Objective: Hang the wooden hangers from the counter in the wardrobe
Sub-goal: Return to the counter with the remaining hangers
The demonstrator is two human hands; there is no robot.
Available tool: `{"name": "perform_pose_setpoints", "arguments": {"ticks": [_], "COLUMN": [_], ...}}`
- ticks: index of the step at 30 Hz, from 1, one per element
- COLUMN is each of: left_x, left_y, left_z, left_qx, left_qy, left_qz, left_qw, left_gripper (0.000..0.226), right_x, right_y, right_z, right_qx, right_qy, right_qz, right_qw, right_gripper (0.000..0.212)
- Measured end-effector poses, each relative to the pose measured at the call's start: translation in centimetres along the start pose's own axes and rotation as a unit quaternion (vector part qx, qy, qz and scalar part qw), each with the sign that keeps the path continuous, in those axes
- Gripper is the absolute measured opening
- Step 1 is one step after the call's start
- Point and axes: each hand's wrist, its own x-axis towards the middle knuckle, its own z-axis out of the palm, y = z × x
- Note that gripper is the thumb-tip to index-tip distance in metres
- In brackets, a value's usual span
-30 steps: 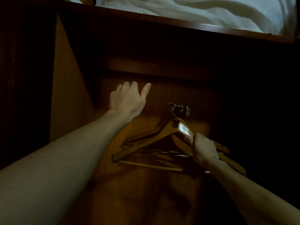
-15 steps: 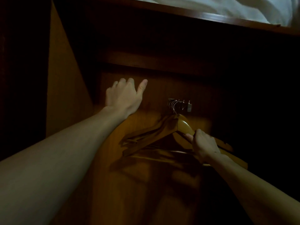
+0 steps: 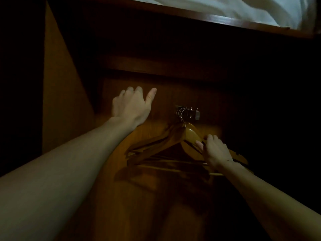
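Since a second ago the left tips of the hangers [image 3: 156, 146] have drawn a little higher and closer together, and less of the white bedding [image 3: 225, 7] shows along the top edge.

The hangers hang in a bunch against the wardrobe panel [image 3: 139, 206], their wire hooks [image 3: 181, 113] pointing up and crowded together on a small metal peg [image 3: 197, 114]. Their long axis runs left to right across the view, the shoulders sloping down on both sides from the neck and the bottom bars lying nearly level, dipping slightly toward the right. The front hanger [image 3: 191, 134] catches the most light just under its hook.

The right hand [image 3: 216, 150] grips the right shoulder of the front hanger from above, fingers curled over its top edge and thumb [image 3: 199, 145] pressed on its face.

The left hand [image 3: 132, 106] is up and to the left of the peg, well apart from the hangers, holding nothing, palm toward the panel, fingers loosely bent and thumb stretched out. Whether it touches the wood cannot be told.

A dark wooden ledge [image 3: 225, 21] runs below the bedding.
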Motion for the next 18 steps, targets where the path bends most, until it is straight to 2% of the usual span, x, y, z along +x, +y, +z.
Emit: {"name": "perform_pose_setpoints", "arguments": {"ticks": [11, 18], "left_x": [-0.5, -1.3], "left_y": [0.0, -0.1], "left_z": [0.0, -0.1], "left_qx": [-0.024, -0.049], "left_qy": [-0.017, -0.025], "left_qz": [0.025, 0.037], "left_qw": [0.999, 0.998], "left_gripper": [0.067, 0.067], "right_x": [-1.2, -2.5], "right_y": [-0.7, -2.2], "right_z": [-3.2, -4.8], "right_qx": [-0.016, -0.022], "right_qy": [0.071, 0.085], "right_qz": [0.015, 0.025], "right_qw": [0.997, 0.996], "right_gripper": [0.067, 0.065]}}
